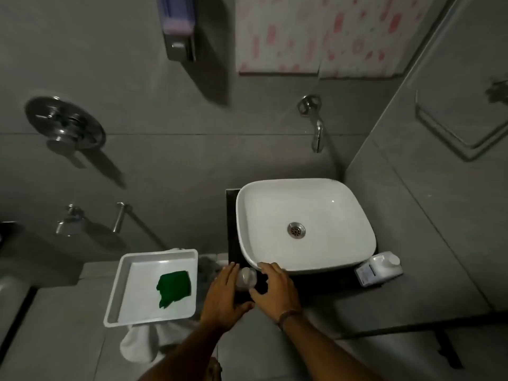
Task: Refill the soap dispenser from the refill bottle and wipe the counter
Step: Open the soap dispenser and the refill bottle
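A small clear soap dispenser bottle (247,277) stands on the dark counter (308,281) at the front left corner of the white basin (305,224). My left hand (224,296) is just left of the bottle with its fingers stretched out. My right hand (277,291) is just right of it, fingers spread near the basin rim and thumb pointing toward the bottle. Neither hand clearly grips it. A white refill bottle (379,268) lies on its side on the counter to the right of the basin. A green cloth (173,287) lies in a white tray (118,292) to the left.
A wall-mounted soap dispenser (178,28) hangs high on the grey tiled wall. A wall tap (316,127) juts out above the basin. A round mixer valve (66,123) and further taps (68,218) are at the left. White cloth (140,345) hangs below the tray.
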Motion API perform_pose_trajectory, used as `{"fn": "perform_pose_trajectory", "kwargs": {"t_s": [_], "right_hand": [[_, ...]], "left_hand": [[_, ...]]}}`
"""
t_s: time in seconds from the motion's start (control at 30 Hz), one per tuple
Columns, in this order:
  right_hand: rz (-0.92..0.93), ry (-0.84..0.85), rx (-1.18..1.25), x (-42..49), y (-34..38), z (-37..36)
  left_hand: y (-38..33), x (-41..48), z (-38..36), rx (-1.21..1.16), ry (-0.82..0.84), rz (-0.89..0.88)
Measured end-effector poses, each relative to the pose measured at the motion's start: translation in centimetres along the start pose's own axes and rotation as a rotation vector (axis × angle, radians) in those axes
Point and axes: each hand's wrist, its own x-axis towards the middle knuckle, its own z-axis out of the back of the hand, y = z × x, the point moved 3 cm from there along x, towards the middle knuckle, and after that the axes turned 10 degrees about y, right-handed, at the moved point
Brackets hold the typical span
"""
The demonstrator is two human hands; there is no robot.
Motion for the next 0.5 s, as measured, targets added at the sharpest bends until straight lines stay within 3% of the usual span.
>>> {"fn": "perform_pose_trajectory", "kwargs": {"t_s": [0.07,0.13,0.33,0.5], "right_hand": [[-0.086,-0.011,0.135,1.0,0.6,-1.5],[-0.154,-0.052,0.21,1.3,1.2,-2.3],[-0.246,-0.174,0.198,2.2,2.2,-3.4],[-0.13,-0.193,0.24,1.6,1.4,-4.1]], "left_hand": [[1.2,1.3,0.0,-0.219,0.013,-0.026],[1.9,2.3,0.4,-0.293,0.04,0.008],[3.9,3.6,0.2,-0.289,0.039,-0.055],[4.8,3.3,-0.2,-0.313,0.039,-0.094]]}}
